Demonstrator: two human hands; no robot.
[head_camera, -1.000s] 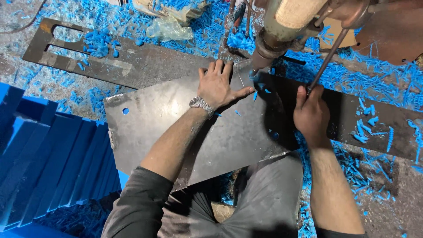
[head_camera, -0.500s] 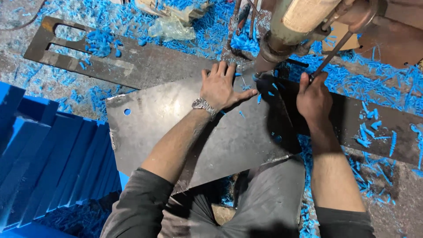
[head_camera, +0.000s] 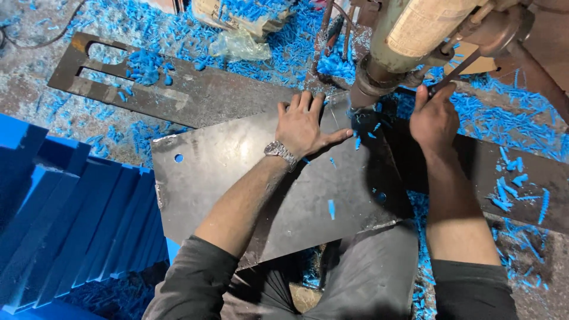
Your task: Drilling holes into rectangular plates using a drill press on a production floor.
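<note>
Left hand flat on dark sheet; right hand grips drill lever.

right hand higher on lever

Left hand flat on plate, right hand gripping lever.

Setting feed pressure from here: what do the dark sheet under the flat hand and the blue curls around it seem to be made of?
Dark sheet: looks like smooth plastic or laminate board with a dull sheen; metal can't be ruled out. Blue curls: likely plastic swarf, bright, uniformly coloured, curled like drill shavings.
</note>
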